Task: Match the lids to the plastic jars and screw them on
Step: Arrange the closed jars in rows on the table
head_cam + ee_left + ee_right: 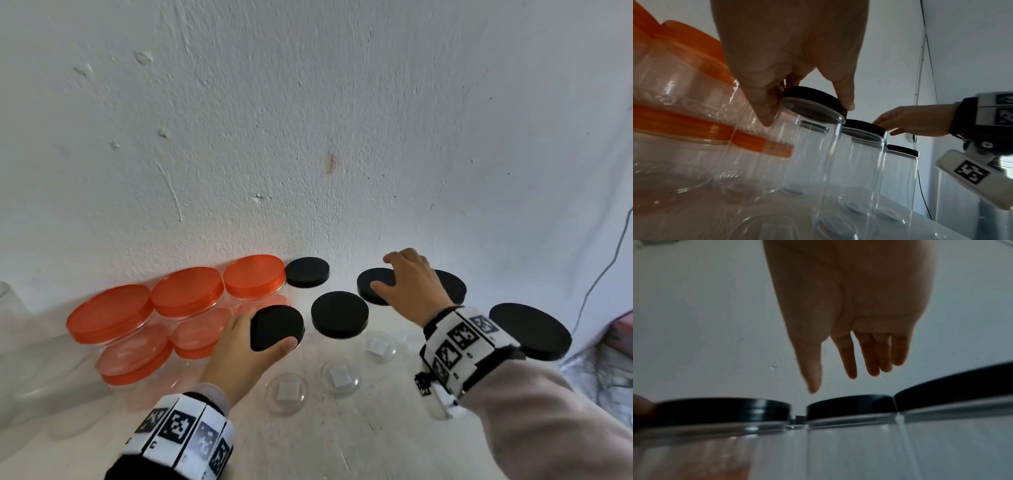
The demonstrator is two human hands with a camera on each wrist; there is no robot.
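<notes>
While the left hand [239, 346] is gripping the rim of a black lid [276, 327] between thumb and curled fingers, that lid is sitting on top of a tall clear jar [807, 146] at the front left of the black-lidded group. The right hand [409, 287] is hovering with its fingers [851, 356] spread and relaxed over a second black lid [371, 282] farther back, holding nothing; the right wrist view is showing a gap between the fingertips and the lid tops. Between the two hands, a third black-lidded jar [339, 314] is standing just beside the gripped one, its lid edge close to the left thumb. Another black lid [307, 272] is sitting close against the wall [308, 120], and a further one [529, 330] is standing at the far right, beyond the right wrist band. On the left, three orange-lidded jars [186, 291] are crowding in a row from the wall outward, the nearest just beside the left hand's fingers. In front of the hands, the white table [325, 445] is offering open room toward the near edge.
</notes>
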